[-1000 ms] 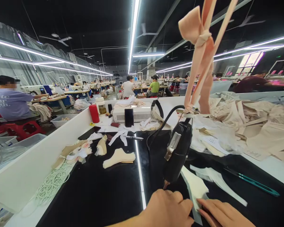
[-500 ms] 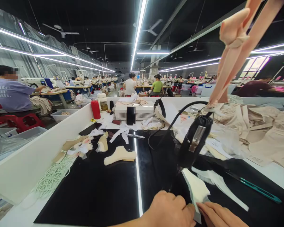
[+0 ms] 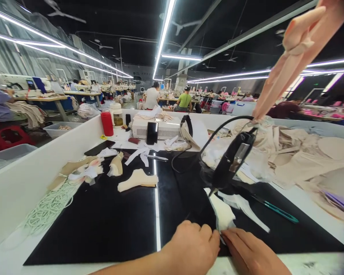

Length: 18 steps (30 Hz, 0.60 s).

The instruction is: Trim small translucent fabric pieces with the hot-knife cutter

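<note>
A cream padded fabric piece (image 3: pixel 224 212) with a pale grey-white edge lies on the black mat (image 3: pixel 109 229) in front of me. My left hand (image 3: pixel 193 242) is closed at its near end, fingers curled and thumb side against it. From the right, my right hand (image 3: pixel 250 246) pinches the same end, its fingers pressed together. What lies between the fingertips is partly hidden. A black handheld tool (image 3: pixel 232 160) with a cable hangs from knotted pink fabric straps (image 3: pixel 289 65), its tip by the far end of the piece. White cut strips (image 3: pixel 245 206) lie just right.
Teal tweezers (image 3: pixel 278 212) lie right of the strips. Beige garments (image 3: pixel 301 152) are heaped at the right. Another cream piece (image 3: pixel 137 180), a pen (image 3: pixel 157 157) and pale green cord (image 3: pixel 50 208) lie left. Behind stand a white box (image 3: pixel 172 130) and phone (image 3: pixel 152 133). Co-workers sit beyond.
My view has shifted, so most table items sit further left and higher in the picture. Both hands remain at the near end of the cream piece.
</note>
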Motion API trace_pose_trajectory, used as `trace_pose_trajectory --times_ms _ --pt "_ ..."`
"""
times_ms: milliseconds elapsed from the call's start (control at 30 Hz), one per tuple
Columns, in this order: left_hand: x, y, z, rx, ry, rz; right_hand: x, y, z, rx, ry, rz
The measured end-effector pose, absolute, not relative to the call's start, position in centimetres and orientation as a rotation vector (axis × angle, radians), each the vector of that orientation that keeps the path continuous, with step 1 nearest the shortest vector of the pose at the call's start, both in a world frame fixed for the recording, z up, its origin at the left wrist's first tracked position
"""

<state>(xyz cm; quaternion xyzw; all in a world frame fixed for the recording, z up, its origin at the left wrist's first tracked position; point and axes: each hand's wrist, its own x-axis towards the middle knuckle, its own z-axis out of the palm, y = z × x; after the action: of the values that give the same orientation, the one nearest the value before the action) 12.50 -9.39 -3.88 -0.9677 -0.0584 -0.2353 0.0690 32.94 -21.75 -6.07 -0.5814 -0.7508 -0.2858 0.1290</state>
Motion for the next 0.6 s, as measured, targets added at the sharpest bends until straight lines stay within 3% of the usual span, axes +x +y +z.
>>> trace_pose_trajectory --times_ms 600 --pt "11.3 -9.3 -3.7 -2.883 -0.162 -0.665 29.0 -21.4 -3.2 -1.88 -1.874 -0.63"
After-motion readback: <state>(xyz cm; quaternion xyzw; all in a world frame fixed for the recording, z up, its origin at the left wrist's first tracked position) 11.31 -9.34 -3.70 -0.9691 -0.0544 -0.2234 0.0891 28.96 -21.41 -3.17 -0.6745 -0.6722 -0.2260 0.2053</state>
